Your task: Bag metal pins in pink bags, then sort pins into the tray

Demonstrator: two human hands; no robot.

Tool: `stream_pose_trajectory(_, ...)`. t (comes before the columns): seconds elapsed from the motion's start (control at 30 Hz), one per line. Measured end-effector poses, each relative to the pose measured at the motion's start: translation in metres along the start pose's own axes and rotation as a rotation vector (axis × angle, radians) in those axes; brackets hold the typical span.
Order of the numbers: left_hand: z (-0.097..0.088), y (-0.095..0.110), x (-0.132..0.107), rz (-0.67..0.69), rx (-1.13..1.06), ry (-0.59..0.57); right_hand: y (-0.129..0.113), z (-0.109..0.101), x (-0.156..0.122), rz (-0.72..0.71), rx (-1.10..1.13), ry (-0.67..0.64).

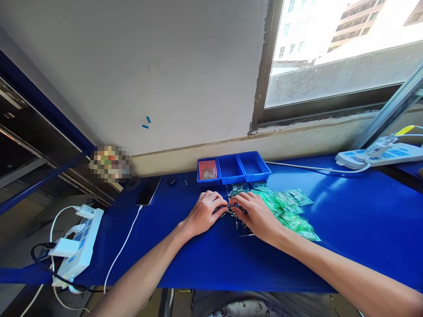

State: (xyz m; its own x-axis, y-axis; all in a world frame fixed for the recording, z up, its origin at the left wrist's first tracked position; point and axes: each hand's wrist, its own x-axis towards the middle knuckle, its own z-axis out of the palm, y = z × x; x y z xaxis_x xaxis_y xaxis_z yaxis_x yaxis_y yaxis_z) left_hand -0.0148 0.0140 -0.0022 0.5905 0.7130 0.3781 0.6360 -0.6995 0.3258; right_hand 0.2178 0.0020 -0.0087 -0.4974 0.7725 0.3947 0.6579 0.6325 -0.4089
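Observation:
My left hand (205, 213) and my right hand (258, 216) meet fingertip to fingertip above the blue table. Both are closed in a pinch on thin metal pins (228, 207), which my fingers partly cover. More loose metal pins (246, 234) lie scattered beneath and beside my right hand. Beyond that hand spreads a heap of small clear-and-green plastic packets (292, 210). My right wrist lies close to the near side of this heap. Exact shapes of the pinched pins are too small to tell.
A blue three-compartment tray (244, 179) stands behind my hands, with a red packet (207, 169) in its left compartment. A phone (148, 191) charges at the left. White power strips (81, 246) flank the work area, one on each side, with cables crossing the table (360, 246).

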Motion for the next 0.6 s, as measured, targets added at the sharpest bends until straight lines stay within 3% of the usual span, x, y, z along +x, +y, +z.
stream_pose_trajectory(0.6,-0.0003,0.0012,0.0001,0.004,-0.002,0.035,-0.0014,-0.0042,0.0017,-0.012,0.003,0.041)
